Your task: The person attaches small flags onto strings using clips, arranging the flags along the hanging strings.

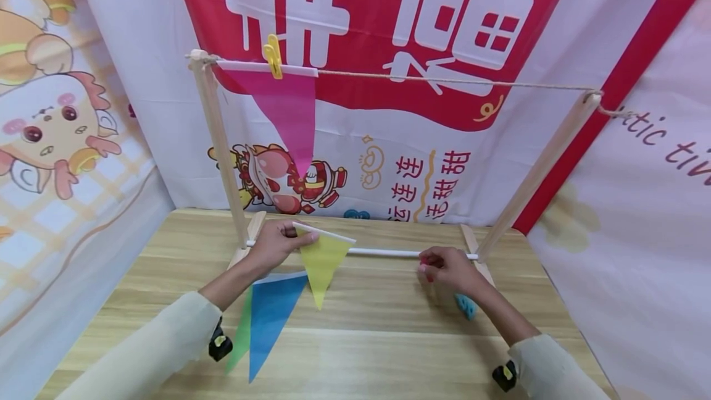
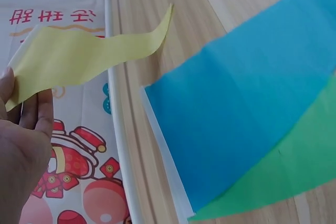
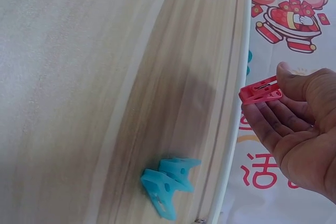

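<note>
A yellow triangular pennant point(image 1: 324, 258) with a white top band hangs from my left hand point(image 1: 276, 245), pinched at its upper left corner. My right hand point(image 1: 451, 269) holds a red clothespin point(image 3: 261, 91) between thumb and fingers, above the table's right part. Below my left hand lie a blue pennant point(image 1: 273, 313) and, partly under it, a green pennant point(image 2: 283, 182). Two blue clothespins point(image 3: 167, 182) rest on the table beneath my right hand. A pink pennant point(image 1: 289, 110) hangs at the left end of the string point(image 1: 444, 78), with a yellow clothespin point(image 1: 273, 56) on its band.
Wooden posts, one on the left point(image 1: 218, 147) and one on the right point(image 1: 541, 171), carry the string. A white rod point(image 1: 383, 252) joins them low down, behind the hands. Printed cloth point(image 1: 355, 122) hangs behind the wooden table point(image 1: 378, 357).
</note>
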Demonstrator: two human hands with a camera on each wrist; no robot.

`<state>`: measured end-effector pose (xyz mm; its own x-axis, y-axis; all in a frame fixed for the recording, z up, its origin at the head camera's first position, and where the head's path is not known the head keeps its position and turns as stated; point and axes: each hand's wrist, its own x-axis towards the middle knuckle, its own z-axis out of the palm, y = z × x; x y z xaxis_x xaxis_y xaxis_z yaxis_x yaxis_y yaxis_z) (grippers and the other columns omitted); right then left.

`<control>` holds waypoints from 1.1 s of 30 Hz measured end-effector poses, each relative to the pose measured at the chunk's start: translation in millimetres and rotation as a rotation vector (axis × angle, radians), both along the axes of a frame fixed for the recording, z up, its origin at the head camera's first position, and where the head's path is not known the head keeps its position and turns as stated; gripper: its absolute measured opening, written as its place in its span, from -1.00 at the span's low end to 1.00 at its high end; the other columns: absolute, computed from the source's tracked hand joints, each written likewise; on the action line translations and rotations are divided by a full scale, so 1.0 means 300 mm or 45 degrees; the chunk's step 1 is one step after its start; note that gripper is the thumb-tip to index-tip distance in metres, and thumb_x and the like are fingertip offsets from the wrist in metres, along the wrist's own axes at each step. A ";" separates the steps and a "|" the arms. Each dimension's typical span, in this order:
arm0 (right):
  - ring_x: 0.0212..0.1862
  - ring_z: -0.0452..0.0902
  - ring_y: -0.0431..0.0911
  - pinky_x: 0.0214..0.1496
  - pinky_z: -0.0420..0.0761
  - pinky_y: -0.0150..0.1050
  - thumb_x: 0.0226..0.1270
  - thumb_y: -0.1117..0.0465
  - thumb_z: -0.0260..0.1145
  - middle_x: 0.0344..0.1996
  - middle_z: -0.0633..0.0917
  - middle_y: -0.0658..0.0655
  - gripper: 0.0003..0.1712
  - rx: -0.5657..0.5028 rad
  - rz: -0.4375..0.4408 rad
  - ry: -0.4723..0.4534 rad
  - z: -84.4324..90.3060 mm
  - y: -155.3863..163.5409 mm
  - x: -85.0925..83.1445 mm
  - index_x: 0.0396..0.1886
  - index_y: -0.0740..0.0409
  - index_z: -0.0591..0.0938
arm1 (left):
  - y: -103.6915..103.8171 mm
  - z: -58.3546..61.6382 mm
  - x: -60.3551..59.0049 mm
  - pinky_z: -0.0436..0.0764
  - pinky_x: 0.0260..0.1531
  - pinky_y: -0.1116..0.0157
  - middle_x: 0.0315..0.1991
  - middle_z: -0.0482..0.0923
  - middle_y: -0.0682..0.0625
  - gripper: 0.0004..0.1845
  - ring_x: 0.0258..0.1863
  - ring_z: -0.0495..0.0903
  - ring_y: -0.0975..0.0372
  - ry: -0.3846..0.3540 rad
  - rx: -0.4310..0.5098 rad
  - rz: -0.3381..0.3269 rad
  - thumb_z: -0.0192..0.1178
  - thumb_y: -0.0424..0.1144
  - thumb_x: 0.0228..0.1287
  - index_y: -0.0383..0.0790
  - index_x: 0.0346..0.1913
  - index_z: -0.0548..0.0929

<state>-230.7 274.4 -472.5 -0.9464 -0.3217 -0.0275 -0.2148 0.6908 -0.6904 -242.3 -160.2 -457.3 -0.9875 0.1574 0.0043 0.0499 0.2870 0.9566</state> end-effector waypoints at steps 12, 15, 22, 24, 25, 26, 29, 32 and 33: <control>-0.17 0.80 -0.12 -0.16 0.74 -0.33 0.66 0.26 0.45 -0.17 0.88 0.17 -0.66 0.002 0.034 0.020 0.041 0.010 -0.020 0.22 0.42 0.76 | 0.042 0.032 0.001 0.81 -0.12 0.37 -0.16 0.92 -0.11 -0.62 -0.23 0.80 0.26 0.107 0.051 0.068 0.52 -0.02 0.54 -0.30 0.09 0.88; -0.17 0.79 -0.12 -0.14 0.74 -0.31 0.68 0.25 0.43 -0.17 0.88 0.16 -0.66 0.004 0.049 0.029 0.050 0.016 -0.027 0.22 0.42 0.76 | 0.048 0.048 -0.003 0.83 -0.09 0.38 -0.13 0.92 -0.12 -0.63 -0.21 0.82 0.25 0.133 0.078 0.056 0.50 -0.05 0.56 -0.30 0.13 0.87; -0.22 0.80 -0.12 -0.16 0.78 -0.30 0.65 0.26 0.44 -0.18 0.88 0.16 -0.67 0.007 0.058 0.048 0.085 0.024 -0.036 0.22 0.40 0.76 | 0.060 0.118 -0.012 0.82 -0.14 0.35 -0.22 0.89 -0.01 -0.71 -0.27 0.76 0.29 0.250 0.114 0.034 0.52 -0.14 0.55 -0.31 0.07 0.89; -0.23 0.80 -0.12 -0.16 0.78 -0.31 0.65 0.26 0.44 -0.18 0.88 0.15 -0.68 0.011 0.056 0.049 0.095 0.021 -0.039 0.21 0.38 0.77 | 0.062 0.141 -0.015 0.80 -0.17 0.36 -0.24 0.89 0.02 -0.73 -0.30 0.74 0.31 0.292 0.130 0.026 0.52 -0.18 0.54 -0.32 0.07 0.89; -0.23 0.80 -0.11 -0.17 0.78 -0.30 0.65 0.26 0.44 -0.19 0.88 0.15 -0.69 0.009 0.056 0.047 0.099 0.018 -0.041 0.21 0.37 0.77 | 0.064 0.153 -0.015 0.78 -0.19 0.38 -0.25 0.89 0.04 -0.74 -0.31 0.73 0.32 0.308 0.136 0.026 0.52 -0.19 0.54 -0.33 0.07 0.89; -0.23 0.80 -0.10 -0.17 0.78 -0.30 0.65 0.27 0.44 -0.19 0.88 0.15 -0.69 0.006 0.059 0.043 0.104 0.015 -0.041 0.21 0.37 0.77 | 0.066 0.164 -0.015 0.77 -0.20 0.39 -0.27 0.87 0.07 -0.74 -0.32 0.70 0.32 0.319 0.139 0.027 0.52 -0.20 0.54 -0.34 0.08 0.89; -0.23 0.80 -0.10 -0.17 0.77 -0.29 0.65 0.26 0.44 -0.20 0.88 0.16 -0.69 -0.007 0.064 0.050 0.115 0.005 -0.044 0.21 0.38 0.77 | 0.072 0.194 -0.012 0.75 -0.21 0.42 -0.28 0.85 0.18 -0.71 -0.32 0.69 0.32 0.321 0.165 0.032 0.51 -0.20 0.55 -0.34 0.12 0.87; -0.24 0.79 -0.12 -0.17 0.76 -0.31 0.65 0.25 0.46 -0.21 0.88 0.15 -0.69 0.001 0.063 0.069 0.121 -0.002 -0.046 0.21 0.36 0.77 | 0.075 0.217 -0.011 0.77 -0.17 0.42 -0.26 0.85 0.25 -0.71 -0.28 0.73 0.34 0.333 0.211 0.023 0.50 -0.25 0.55 -0.38 0.14 0.85; -0.24 0.78 -0.13 -0.18 0.76 -0.31 0.64 0.25 0.46 -0.21 0.88 0.16 -0.68 0.001 0.064 0.078 0.122 -0.005 -0.048 0.21 0.36 0.77 | 0.074 0.223 -0.011 0.78 -0.15 0.42 -0.25 0.85 0.25 -0.72 -0.27 0.76 0.35 0.342 0.228 0.018 0.50 -0.26 0.55 -0.39 0.14 0.85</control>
<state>-245.0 272.9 -435.9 -0.9289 -0.3690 0.0294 -0.2910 0.6788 -0.6743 -245.5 -138.0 -390.5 -0.9494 0.1169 0.2916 0.3048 0.1178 0.9451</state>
